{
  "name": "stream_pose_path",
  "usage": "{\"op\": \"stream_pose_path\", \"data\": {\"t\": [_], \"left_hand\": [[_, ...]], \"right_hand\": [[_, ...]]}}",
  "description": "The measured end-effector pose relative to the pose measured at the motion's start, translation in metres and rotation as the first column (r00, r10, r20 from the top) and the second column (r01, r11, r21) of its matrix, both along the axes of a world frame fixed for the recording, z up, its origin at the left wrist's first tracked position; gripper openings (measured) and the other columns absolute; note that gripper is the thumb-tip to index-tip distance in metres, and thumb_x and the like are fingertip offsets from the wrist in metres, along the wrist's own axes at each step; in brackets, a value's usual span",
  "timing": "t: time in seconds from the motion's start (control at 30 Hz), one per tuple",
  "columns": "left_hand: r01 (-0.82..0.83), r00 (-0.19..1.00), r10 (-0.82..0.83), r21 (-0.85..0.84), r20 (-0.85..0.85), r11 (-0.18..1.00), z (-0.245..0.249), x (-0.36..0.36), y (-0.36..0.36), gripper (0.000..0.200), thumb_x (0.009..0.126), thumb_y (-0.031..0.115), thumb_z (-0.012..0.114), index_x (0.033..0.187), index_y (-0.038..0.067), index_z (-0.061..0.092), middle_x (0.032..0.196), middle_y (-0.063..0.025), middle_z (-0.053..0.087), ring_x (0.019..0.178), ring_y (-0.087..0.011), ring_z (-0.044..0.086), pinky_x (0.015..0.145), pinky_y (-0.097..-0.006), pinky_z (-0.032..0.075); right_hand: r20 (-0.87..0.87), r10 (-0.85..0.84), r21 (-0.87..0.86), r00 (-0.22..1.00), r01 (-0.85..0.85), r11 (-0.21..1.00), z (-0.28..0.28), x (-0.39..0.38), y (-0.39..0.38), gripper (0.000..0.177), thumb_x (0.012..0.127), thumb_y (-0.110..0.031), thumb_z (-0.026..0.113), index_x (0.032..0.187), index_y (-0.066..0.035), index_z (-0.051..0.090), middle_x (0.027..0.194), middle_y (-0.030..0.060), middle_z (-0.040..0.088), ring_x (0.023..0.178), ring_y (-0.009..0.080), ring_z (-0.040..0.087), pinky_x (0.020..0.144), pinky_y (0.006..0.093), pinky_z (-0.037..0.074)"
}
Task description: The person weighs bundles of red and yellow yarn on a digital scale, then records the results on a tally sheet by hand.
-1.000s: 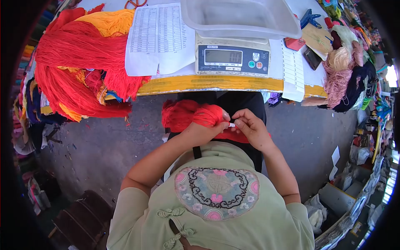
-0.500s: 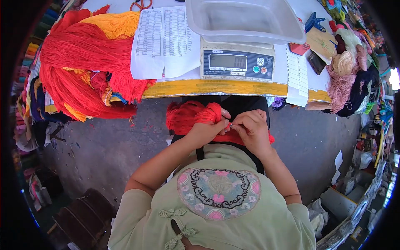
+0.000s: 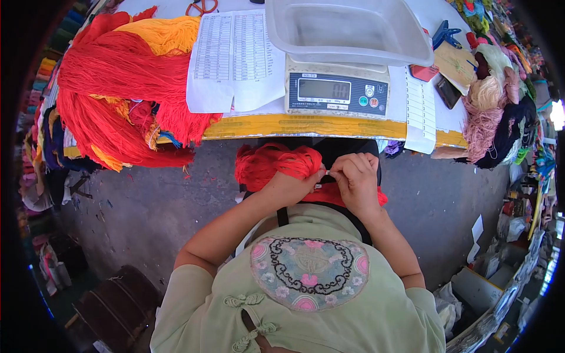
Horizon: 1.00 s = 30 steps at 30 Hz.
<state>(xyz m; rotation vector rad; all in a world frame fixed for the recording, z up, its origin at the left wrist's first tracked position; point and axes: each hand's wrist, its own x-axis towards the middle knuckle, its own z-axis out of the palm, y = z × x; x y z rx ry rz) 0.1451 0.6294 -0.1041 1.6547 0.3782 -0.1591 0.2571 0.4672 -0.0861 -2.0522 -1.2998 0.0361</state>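
Note:
A bundle of red yarn [image 3: 268, 165] lies across my lap, under the table's front edge. My left hand [image 3: 296, 187] is closed on its right side, with loops of yarn lying over the fingers. Facing it from the right, my right hand [image 3: 358, 179] is closed in a pinch, thumb against forefinger. The fingertips of both hands nearly meet at a tiny whitish bit, too small to make out. More red yarn passes beneath the hands and shows by my right wrist.
On the table stands a digital scale [image 3: 335, 93] carrying a clear plastic tub [image 3: 347, 53]. Printed sheets [image 3: 235, 65] lie left of it, beside a large heap of red and orange yarn [image 3: 112, 76]. Scissors [image 3: 202, 7], a phone [image 3: 448, 92] and pale and dark skeins [image 3: 488, 106] are also there.
The red loops have shifted right and now cover more of my left hand's fingers. Both hands stay close together, the right one slightly turned.

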Motion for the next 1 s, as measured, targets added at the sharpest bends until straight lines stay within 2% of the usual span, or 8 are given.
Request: {"op": "stream_pose_path", "data": {"t": [0.2, 0.27, 0.33, 0.4, 0.5, 0.6, 0.73, 1.0], "left_hand": [[0.051, 0.890, -0.103, -0.126, -0.445, 0.991, 0.025, 0.012, 0.011, 0.010, 0.099, 0.012, 0.060, 0.104, 0.003, 0.061, 0.078, -0.0021, 0.065, 0.064, -0.0077, 0.060, 0.056, -0.0266, 0.050], [-0.057, 0.996, 0.060, -0.046, 0.070, 0.997, -0.009, 0.005, 0.002, 0.012, 0.099, 0.014, 0.060, 0.106, 0.004, 0.061, 0.079, -0.0016, 0.065, 0.066, -0.0074, 0.060, 0.056, -0.0260, 0.050], [-0.102, 0.939, 0.103, -0.019, 0.329, 0.995, -0.013, 0.000, -0.003, 0.015, 0.099, 0.016, 0.060, 0.109, 0.004, 0.061, 0.080, -0.0011, 0.065, 0.067, -0.0072, 0.061, 0.056, -0.0257, 0.050], [-0.065, 0.945, 0.060, 0.005, 0.321, 0.998, -0.014, -0.004, -0.003, 0.017, 0.100, 0.017, 0.061, 0.111, 0.005, 0.061, 0.082, -0.0008, 0.065, 0.069, -0.0071, 0.061, 0.057, -0.0254, 0.050], [-0.101, 0.995, 0.102, -0.191, -0.002, 0.976, -0.017, -0.002, -0.002, 0.018, 0.100, 0.022, 0.061, 0.105, 0.004, 0.062, 0.079, -0.0006, 0.064, 0.066, -0.0076, 0.061, 0.056, -0.0257, 0.050], [0.004, 0.955, -0.045, -0.139, -0.292, 0.990, -0.016, 0.001, 0.006, 0.022, 0.101, 0.025, 0.059, 0.097, 0.004, 0.063, 0.075, -0.0004, 0.064, 0.063, -0.0081, 0.060, 0.055, -0.0255, 0.049], [0.061, 0.984, -0.084, -0.148, -0.154, 0.987, -0.038, -0.007, 0.008, 0.025, 0.102, 0.028, 0.058, 0.092, 0.005, 0.064, 0.073, -0.0006, 0.064, 0.059, -0.0084, 0.058, 0.054, -0.0250, 0.047], [-0.021, 0.991, -0.012, -0.249, -0.131, 0.968, -0.039, -0.016, 0.006, 0.017, 0.101, 0.021, 0.060, 0.103, 0.004, 0.063, 0.076, -0.0007, 0.064, 0.060, -0.0070, 0.056, 0.055, -0.0244, 0.047]], "right_hand": [[0.054, 0.030, 0.044, 0.998, -0.032, 0.999, -0.006, -0.004, 0.003, 0.013, 0.081, -0.005, 0.069, 0.085, -0.011, 0.058, 0.094, 0.0015, 0.063, 0.087, 0.0225, 0.058, 0.084, 0.0394, 0.033], [-0.019, -0.023, 0.043, 1.000, 0.024, 0.999, -0.008, -0.004, 0.003, 0.014, 0.081, -0.004, 0.068, 0.086, -0.010, 0.057, 0.094, 0.0026, 0.063, 0.088, 0.0229, 0.059, 0.084, 0.0392, 0.033], [-0.120, -0.102, 0.018, 0.988, 0.105, 0.994, -0.010, -0.003, 0.001, 0.014, 0.082, -0.003, 0.068, 0.088, -0.010, 0.057, 0.094, 0.0039, 0.063, 0.088, 0.0234, 0.059, 0.084, 0.0389, 0.033], [-0.138, -0.093, 0.028, 0.986, 0.098, 0.995, -0.009, -0.002, 0.001, 0.014, 0.083, -0.002, 0.067, 0.089, -0.009, 0.057, 0.095, 0.0051, 0.063, 0.088, 0.0240, 0.059, 0.083, 0.0383, 0.033], [-0.143, -0.038, 0.099, 0.989, 0.052, 0.994, -0.001, -0.002, 0.001, 0.014, 0.084, -0.001, 0.066, 0.090, -0.008, 0.056, 0.096, 0.0071, 0.063, 0.089, 0.0258, 0.058, 0.085, 0.0380, 0.035], [-0.248, -0.062, 0.215, 0.967, 0.117, 0.970, 0.010, 0.004, -0.001, 0.011, 0.089, 0.000, 0.064, 0.092, -0.007, 0.055, 0.097, 0.0085, 0.062, 0.088, 0.0244, 0.059, 0.085, 0.0359, 0.040], [-0.716, 0.002, 0.424, 0.698, 0.433, 0.796, 0.024, 0.047, 0.004, 0.003, 0.102, -0.002, 0.050, 0.104, -0.004, 0.048, 0.092, 0.0061, 0.060, 0.082, 0.0110, 0.058, 0.081, 0.0260, 0.048], [-0.643, -0.293, 0.261, 0.707, 0.562, 0.785, 0.034, 0.162, -0.002, 0.005, 0.097, -0.005, 0.060, 0.099, -0.001, 0.057, 0.086, 0.0067, 0.066, 0.075, 0.0138, 0.064, 0.073, 0.0275, 0.050]]}}
